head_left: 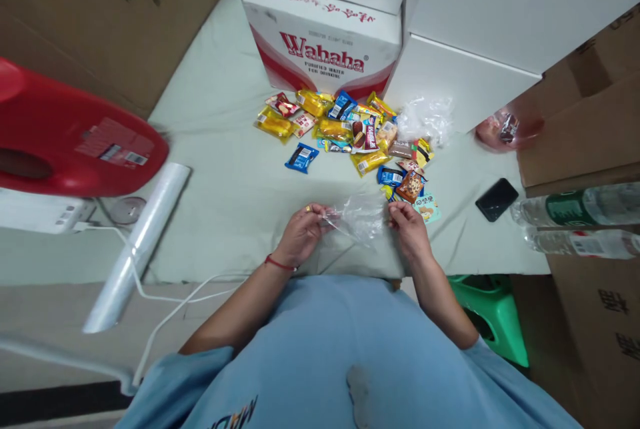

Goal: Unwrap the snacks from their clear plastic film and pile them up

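Observation:
My left hand [303,232] and my right hand [409,226] each pinch one side of a clear plastic bag [361,216], holding it stretched between them just above the pale green cloth [235,182]. The fingers of both hands are closed on the film. A red cord circles my left wrist. Beyond the bag lies a heap of small wrapped snacks [350,132] in yellow, blue and red packets. One blue packet [301,157] lies apart on the left of the heap. A cookie packet [411,186] is the nearest one to my right hand.
A Wahaha carton [325,42] and white boxes [500,9] stand behind the snacks. A crumpled clear bag [426,119], a pinkish bag [507,128] and a black phone [497,199] lie at right, by two water bottles [580,222]. A roll of plastic film [137,242], a red object [65,136] and a green stool [495,312] are nearby.

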Demonstrator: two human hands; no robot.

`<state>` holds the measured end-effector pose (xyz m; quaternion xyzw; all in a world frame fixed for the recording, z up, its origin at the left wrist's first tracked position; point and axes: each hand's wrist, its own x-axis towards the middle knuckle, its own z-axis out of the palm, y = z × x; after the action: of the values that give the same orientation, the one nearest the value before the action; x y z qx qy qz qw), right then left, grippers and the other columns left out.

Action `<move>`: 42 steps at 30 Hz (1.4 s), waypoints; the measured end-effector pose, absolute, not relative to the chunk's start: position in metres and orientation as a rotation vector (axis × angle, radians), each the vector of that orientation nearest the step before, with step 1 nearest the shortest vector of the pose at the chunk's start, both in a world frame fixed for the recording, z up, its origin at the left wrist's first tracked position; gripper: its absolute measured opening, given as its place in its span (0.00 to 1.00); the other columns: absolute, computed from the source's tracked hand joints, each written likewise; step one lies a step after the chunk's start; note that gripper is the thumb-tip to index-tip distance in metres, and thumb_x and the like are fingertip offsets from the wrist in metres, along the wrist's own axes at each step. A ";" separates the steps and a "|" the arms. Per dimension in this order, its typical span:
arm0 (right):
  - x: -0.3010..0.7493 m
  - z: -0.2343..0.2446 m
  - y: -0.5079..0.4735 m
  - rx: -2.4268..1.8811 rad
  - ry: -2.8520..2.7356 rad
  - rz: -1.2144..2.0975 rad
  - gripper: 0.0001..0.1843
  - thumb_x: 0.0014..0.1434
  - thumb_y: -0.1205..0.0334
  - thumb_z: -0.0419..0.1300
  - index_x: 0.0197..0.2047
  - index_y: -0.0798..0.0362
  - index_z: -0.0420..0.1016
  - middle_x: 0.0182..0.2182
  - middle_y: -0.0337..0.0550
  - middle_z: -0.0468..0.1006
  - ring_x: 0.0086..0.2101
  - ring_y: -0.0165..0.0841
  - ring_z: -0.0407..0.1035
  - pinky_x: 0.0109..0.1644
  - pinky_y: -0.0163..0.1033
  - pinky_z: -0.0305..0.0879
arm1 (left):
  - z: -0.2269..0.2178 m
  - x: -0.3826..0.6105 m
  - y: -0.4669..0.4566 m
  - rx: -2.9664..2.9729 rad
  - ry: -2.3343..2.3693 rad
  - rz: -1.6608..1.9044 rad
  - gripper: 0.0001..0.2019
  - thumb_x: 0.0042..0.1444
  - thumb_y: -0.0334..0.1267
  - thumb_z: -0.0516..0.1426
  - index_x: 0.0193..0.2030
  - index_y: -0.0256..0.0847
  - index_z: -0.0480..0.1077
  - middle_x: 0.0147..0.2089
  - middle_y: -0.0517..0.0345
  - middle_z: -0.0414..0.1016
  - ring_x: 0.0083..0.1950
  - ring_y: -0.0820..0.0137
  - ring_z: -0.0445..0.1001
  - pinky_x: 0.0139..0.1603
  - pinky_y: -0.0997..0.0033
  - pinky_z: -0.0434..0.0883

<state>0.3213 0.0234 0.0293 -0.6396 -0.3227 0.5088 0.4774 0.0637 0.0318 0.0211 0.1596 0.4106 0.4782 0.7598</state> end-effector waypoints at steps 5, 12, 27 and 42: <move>0.303 0.051 0.018 -1.531 -1.364 0.809 0.17 0.65 0.43 0.63 0.44 0.48 0.78 0.42 0.45 0.78 0.45 0.40 0.70 0.54 0.46 0.66 | 0.026 0.068 0.029 0.333 0.909 1.054 0.12 0.44 0.38 0.68 0.32 0.40 0.70 0.37 0.59 0.78 0.44 0.66 0.79 0.49 0.61 0.78; 0.275 0.045 0.025 -1.506 -1.638 1.106 0.13 0.60 0.48 0.68 0.37 0.48 0.79 0.41 0.47 0.80 0.45 0.43 0.73 0.55 0.50 0.69 | 0.023 0.065 0.032 0.500 1.147 1.215 0.11 0.49 0.39 0.62 0.33 0.43 0.64 0.27 0.68 0.67 0.24 0.78 0.63 0.26 0.78 0.61; 0.310 0.119 0.074 -1.256 -1.845 1.195 0.45 0.37 0.48 0.84 0.60 0.41 0.81 0.58 0.45 0.79 0.57 0.47 0.71 0.62 0.51 0.68 | 0.041 0.050 0.025 1.024 1.123 0.897 0.24 0.58 0.62 0.63 0.31 0.40 0.80 0.19 0.67 0.51 0.22 0.76 0.49 0.25 0.71 0.48; 0.299 0.056 0.016 -1.436 -0.914 1.784 0.33 0.52 0.36 0.73 0.53 0.47 0.77 0.40 0.44 0.82 0.38 0.39 0.80 0.31 0.40 0.77 | 0.047 0.040 0.023 0.202 0.889 1.013 0.27 0.61 0.62 0.61 0.61 0.51 0.72 0.26 0.67 0.68 0.17 0.79 0.55 0.16 0.77 0.55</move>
<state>0.2986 0.0159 0.0558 -0.5496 -0.3496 0.6826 0.3315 0.0399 0.0227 0.0472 0.0936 0.4108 0.4681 0.7768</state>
